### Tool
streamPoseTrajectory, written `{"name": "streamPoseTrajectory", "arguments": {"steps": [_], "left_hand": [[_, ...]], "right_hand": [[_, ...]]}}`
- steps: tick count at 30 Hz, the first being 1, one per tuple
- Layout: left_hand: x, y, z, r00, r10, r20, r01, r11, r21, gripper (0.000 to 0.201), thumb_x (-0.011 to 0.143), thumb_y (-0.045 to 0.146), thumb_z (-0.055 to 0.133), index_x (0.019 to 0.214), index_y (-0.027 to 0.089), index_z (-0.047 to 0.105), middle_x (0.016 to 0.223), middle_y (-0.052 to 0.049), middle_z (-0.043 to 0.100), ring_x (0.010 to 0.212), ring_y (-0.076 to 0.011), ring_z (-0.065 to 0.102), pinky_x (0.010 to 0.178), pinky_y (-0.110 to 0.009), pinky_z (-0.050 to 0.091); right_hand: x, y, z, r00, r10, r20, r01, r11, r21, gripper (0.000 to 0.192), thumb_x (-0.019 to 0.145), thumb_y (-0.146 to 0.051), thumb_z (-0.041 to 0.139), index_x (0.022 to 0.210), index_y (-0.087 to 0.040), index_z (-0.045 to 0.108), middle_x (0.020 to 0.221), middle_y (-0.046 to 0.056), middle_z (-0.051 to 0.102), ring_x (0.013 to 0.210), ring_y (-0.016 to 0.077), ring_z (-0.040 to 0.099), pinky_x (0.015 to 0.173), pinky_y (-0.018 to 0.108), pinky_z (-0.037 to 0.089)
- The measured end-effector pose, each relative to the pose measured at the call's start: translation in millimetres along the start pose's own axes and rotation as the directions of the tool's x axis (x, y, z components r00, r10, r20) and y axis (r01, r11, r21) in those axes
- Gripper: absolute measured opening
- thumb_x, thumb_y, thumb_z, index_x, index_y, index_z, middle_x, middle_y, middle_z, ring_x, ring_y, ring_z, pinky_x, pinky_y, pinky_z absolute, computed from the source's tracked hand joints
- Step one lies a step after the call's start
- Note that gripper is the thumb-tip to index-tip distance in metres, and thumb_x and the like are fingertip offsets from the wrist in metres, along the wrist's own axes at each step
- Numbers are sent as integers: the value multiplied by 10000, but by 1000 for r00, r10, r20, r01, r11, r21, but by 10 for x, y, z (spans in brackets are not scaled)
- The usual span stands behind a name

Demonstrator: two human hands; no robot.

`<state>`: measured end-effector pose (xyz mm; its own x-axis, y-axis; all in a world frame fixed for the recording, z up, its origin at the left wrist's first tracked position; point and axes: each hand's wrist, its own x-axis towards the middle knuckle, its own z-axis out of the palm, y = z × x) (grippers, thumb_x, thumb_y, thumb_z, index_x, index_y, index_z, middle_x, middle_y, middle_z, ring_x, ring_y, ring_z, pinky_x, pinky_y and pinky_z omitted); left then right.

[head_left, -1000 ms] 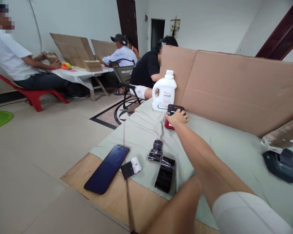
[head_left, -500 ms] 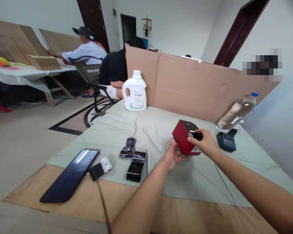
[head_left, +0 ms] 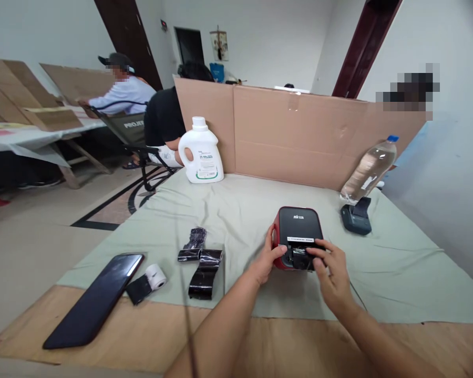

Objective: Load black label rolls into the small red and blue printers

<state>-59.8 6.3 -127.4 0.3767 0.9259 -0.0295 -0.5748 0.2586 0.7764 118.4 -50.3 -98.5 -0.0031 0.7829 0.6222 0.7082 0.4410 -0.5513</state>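
And here's the desk (head_left: pixel 142 331), bare wood along its near edge, a rumpled pale green cloth (head_left: pixel 246 205) over the rest! A dark phone (head_left: pixel 96 299) straddles wood and cloth, a small white roll (head_left: pixel 156 276) just beside it, then two black rolls (head_left: pixel 205 273) side by side. Far back, a white jug (head_left: pixel 205 157) stands upright; over right, a clear bottle (head_left: pixel 366 170) tilts near a dark device (head_left: pixel 355 221). The red-and-black device (head_left: pixel 299 226): touching the cloth? Can't tell!
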Motion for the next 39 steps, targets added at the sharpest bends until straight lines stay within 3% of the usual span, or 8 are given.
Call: {"name": "streamPoseTrajectory", "arguments": {"steps": [2, 4, 6, 8, 17, 26, 34, 39], "left_hand": [[13, -8, -13, 1000, 6, 23, -6, 1000, -12, 1104, 656, 404, 791, 1520, 337, 107, 1522, -73, 376, 1397, -336, 332, 1117, -497, 316], [26, -15, -36, 998, 32, 53, -32, 999, 1, 1121, 649, 390, 796, 1522, 332, 97, 1542, -66, 343, 1413, -329, 305, 1138, -477, 280], [38, -19, -66, 995, 71, 74, -74, 997, 30, 1120, 652, 373, 794, 1525, 316, 96, 1547, -67, 332, 1420, -322, 291, 1156, -463, 243], [51, -19, -96, 991, 99, 85, -105, 993, 60, 1127, 652, 354, 793, 1529, 300, 88, 1534, -76, 352, 1413, -324, 302, 1163, -462, 220], [79, -5, -122, 984, 80, 162, -98, 989, 107, 1110, 677, 297, 750, 1531, 300, 42, 1530, -73, 352, 1399, -327, 319, 1162, -478, 204], [72, 80, -74, 983, 25, 184, -40, 996, 79, 1152, 636, 213, 717, 1532, 310, -1, 1533, -51, 362, 1420, -316, 279, 1167, -473, 178], [72, 107, -147, 971, -2, 238, -27, 993, 118, 1171, 647, 251, 738, 1528, 331, -29, 1596, -26, 224, 1458, -306, 190, 1182, -458, 140], [80, 108, -150, 975, -22, 220, -5, 993, 121, 1132, 644, 257, 711, 1530, 338, 12, 1565, -18, 301, 1431, -315, 247, 1144, -456, 230]], "right_hand": [[96, 115, 26, 985, 164, -59, -149, 969, 199, 269, 893, -425, 541, 1096, -263, 611, 1290, 101, 517, 1207, 291, 490, 988, 514, 424], [143, 201, 96, 961, 278, -2, -253, 879, 404, 511, 838, -499, 606, 1285, -280, 489, 1380, 111, 467, 1256, 302, 473, 994, 503, 440], [137, 252, 174, 951, 288, 111, -300, 776, 555, 754, 812, -562, 614, 1443, -296, 299, 1485, 104, 385, 1340, 303, 412, 1067, 508, 389], [97, 278, 224, 949, 247, 196, -315, 714, 625, 864, 801, -598, 610, 1499, -303, 195, 1558, 76, 291, 1414, 300, 314, 1137, 512, 304], [48, 340, 114, 904, 176, 389, -391, 707, 590, 1075, 781, -433, 711, 1532, -320, -50, 1599, 63, 200, 1450, 274, 248, 1176, 517, 220], [95, 322, 88, 900, 133, 416, -390, 672, 629, 1089, 767, -465, 717, 1535, -307, -39, 1598, 62, 192, 1450, 278, 244, 1176, 510, 219], [77, 340, 108, 901, 181, 395, -404, 682, 610, 1091, 724, -475, 750, 1531, -342, 28, 1577, 73, 262, 1418, 299, 318, 1148, 537, 272], [112, 322, 87, 905, 171, 389, -393, 684, 615, 1051, 743, -476, 730, 1535, -305, 61, 1566, 75, 285, 1421, 285, 313, 1157, 521, 263]]}}
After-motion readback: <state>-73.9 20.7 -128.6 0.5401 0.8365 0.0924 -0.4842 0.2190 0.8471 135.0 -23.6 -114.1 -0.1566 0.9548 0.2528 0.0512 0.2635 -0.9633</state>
